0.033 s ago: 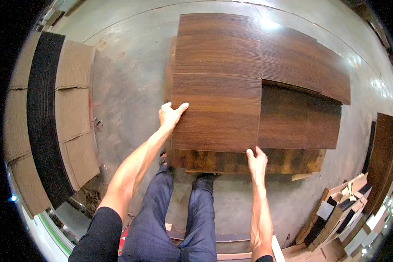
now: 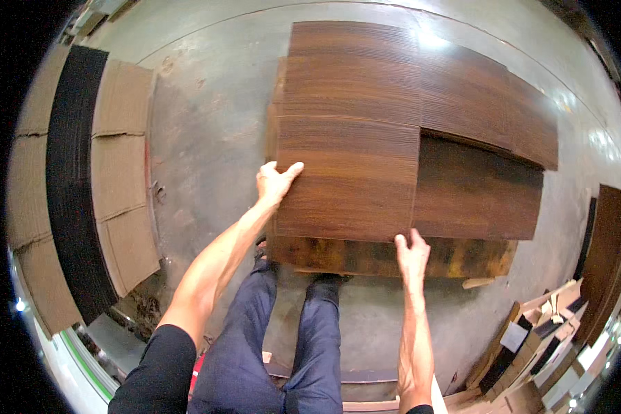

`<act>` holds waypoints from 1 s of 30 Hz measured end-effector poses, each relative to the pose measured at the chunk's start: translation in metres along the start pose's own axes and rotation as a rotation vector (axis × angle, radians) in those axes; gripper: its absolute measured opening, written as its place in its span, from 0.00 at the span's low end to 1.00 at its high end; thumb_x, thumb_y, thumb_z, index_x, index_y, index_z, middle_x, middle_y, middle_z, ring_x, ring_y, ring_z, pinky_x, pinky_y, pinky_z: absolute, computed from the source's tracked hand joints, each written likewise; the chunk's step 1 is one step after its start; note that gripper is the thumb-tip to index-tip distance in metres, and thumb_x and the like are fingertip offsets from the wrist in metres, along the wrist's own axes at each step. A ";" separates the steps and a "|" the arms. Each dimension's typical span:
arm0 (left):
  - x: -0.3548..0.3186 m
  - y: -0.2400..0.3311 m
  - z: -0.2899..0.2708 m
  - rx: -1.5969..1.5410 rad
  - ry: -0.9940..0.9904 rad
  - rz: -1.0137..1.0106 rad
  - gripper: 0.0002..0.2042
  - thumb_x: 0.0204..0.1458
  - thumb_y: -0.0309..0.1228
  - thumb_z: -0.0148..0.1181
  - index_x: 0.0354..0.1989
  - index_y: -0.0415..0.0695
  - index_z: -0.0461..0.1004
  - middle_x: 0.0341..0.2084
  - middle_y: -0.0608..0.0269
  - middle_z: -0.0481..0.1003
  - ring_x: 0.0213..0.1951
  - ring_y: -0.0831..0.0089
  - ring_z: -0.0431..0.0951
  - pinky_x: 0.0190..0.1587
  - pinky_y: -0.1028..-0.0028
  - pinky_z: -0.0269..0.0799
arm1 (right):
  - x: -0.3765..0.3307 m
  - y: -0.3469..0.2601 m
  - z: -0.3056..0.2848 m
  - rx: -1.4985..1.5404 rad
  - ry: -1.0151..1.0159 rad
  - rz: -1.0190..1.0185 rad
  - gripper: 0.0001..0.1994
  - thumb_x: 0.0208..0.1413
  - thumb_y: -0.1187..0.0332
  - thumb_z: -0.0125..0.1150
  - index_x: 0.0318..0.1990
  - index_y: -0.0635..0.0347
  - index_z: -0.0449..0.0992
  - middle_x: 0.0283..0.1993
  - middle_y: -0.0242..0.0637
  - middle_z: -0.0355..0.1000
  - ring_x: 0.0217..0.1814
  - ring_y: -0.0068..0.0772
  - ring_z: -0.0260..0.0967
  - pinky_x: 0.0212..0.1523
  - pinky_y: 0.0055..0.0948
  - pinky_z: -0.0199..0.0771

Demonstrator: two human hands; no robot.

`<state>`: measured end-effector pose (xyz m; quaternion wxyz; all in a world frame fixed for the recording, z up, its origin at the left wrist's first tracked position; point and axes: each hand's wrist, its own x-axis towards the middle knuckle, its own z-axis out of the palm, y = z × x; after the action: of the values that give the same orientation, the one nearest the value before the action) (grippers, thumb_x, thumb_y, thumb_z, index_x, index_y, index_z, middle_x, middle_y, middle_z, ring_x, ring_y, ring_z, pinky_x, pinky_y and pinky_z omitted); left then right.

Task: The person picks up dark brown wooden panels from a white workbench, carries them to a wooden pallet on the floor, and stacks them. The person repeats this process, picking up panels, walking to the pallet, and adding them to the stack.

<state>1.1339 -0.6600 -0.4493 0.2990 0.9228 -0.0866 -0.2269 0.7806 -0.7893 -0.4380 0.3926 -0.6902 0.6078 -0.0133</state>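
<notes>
dark wood-grain panel under my left hand and right hand, matt with fine streaks, rougher blotchy board beneath it, smooth grey concrete floor with a glossy sheen far right, dull brown cardboard sheets left, my blue denim trousers near

Flattened brown cardboard cartons lay on the concrete floor at the left, opened out in rows on either side of a black strip. At the lower right corner, a heap of opened boxes, tan, white and dark, lay tumbled together near the wall. No signs or screens were seen; any labels were too small to tell.
</notes>
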 end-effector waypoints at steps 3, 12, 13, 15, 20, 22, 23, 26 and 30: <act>-0.008 -0.011 -0.001 -0.138 -0.123 -0.063 0.30 0.43 0.51 0.73 0.43 0.34 0.79 0.38 0.49 0.82 0.42 0.60 0.82 0.46 0.63 0.76 | 0.024 -0.008 -0.001 0.270 -0.056 0.021 0.33 0.60 0.58 0.60 0.64 0.77 0.61 0.65 0.60 0.63 0.71 0.49 0.60 0.70 0.36 0.57; -0.004 -0.023 0.008 -0.105 -0.132 -0.054 0.29 0.45 0.54 0.70 0.38 0.35 0.77 0.34 0.47 0.80 0.38 0.56 0.80 0.43 0.59 0.74 | 0.058 -0.021 0.013 0.192 -0.112 -0.075 0.23 0.64 0.55 0.50 0.58 0.63 0.71 0.53 0.53 0.75 0.55 0.53 0.72 0.56 0.43 0.68; -0.004 -0.022 0.007 -0.119 -0.134 -0.054 0.29 0.44 0.54 0.70 0.37 0.35 0.77 0.34 0.47 0.80 0.38 0.56 0.80 0.43 0.59 0.74 | 0.058 -0.021 0.012 0.170 -0.123 -0.050 0.23 0.64 0.55 0.50 0.58 0.63 0.71 0.53 0.53 0.75 0.55 0.54 0.72 0.56 0.43 0.69; -0.004 -0.020 0.006 -0.126 -0.136 -0.054 0.29 0.44 0.54 0.71 0.36 0.35 0.77 0.34 0.48 0.80 0.38 0.56 0.80 0.43 0.59 0.74 | 0.059 -0.022 0.011 0.150 -0.147 -0.029 0.24 0.64 0.54 0.50 0.59 0.64 0.70 0.54 0.54 0.74 0.57 0.55 0.71 0.57 0.43 0.68; -0.002 -0.021 0.009 -0.016 -0.169 -0.078 0.31 0.46 0.55 0.69 0.40 0.34 0.77 0.36 0.49 0.81 0.41 0.60 0.80 0.44 0.62 0.74 | 0.062 -0.018 0.012 0.033 -0.078 -0.016 0.29 0.64 0.53 0.50 0.61 0.70 0.67 0.59 0.58 0.70 0.64 0.53 0.66 0.64 0.40 0.63; -0.007 -0.032 0.006 -0.245 -0.227 0.038 0.34 0.48 0.55 0.67 0.48 0.31 0.74 0.42 0.45 0.79 0.46 0.60 0.79 0.49 0.62 0.73 | 0.058 -0.010 0.008 0.188 -0.104 0.003 0.33 0.63 0.51 0.52 0.64 0.71 0.63 0.63 0.57 0.66 0.68 0.51 0.63 0.68 0.38 0.60; -0.016 -0.040 0.003 -0.216 -0.180 0.043 0.35 0.50 0.55 0.66 0.52 0.31 0.72 0.46 0.44 0.78 0.48 0.60 0.78 0.52 0.62 0.71 | 0.051 -0.002 0.004 0.216 -0.120 0.005 0.34 0.62 0.50 0.54 0.66 0.70 0.62 0.64 0.57 0.65 0.68 0.50 0.62 0.68 0.38 0.60; -0.054 -0.089 -0.043 0.043 -0.019 0.038 0.33 0.51 0.52 0.65 0.52 0.32 0.70 0.46 0.45 0.76 0.48 0.60 0.77 0.51 0.62 0.70 | 0.011 0.029 -0.010 0.292 -0.033 0.038 0.36 0.61 0.51 0.57 0.69 0.67 0.58 0.66 0.58 0.63 0.69 0.50 0.62 0.68 0.39 0.60; -0.146 -0.177 -0.144 0.269 -0.372 -0.080 0.20 0.46 0.43 0.67 0.29 0.34 0.77 0.25 0.51 0.79 0.31 0.65 0.78 0.36 0.62 0.73 | -0.109 0.108 -0.021 0.411 0.070 0.230 0.21 0.63 0.56 0.54 0.54 0.63 0.74 0.46 0.42 0.75 0.48 0.32 0.71 0.52 0.34 0.70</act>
<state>1.0776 -0.3998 -0.3970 0.1431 0.8993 -0.1332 -0.3912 0.6525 -0.7030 -0.4340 0.5023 -0.5209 0.6804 -0.1159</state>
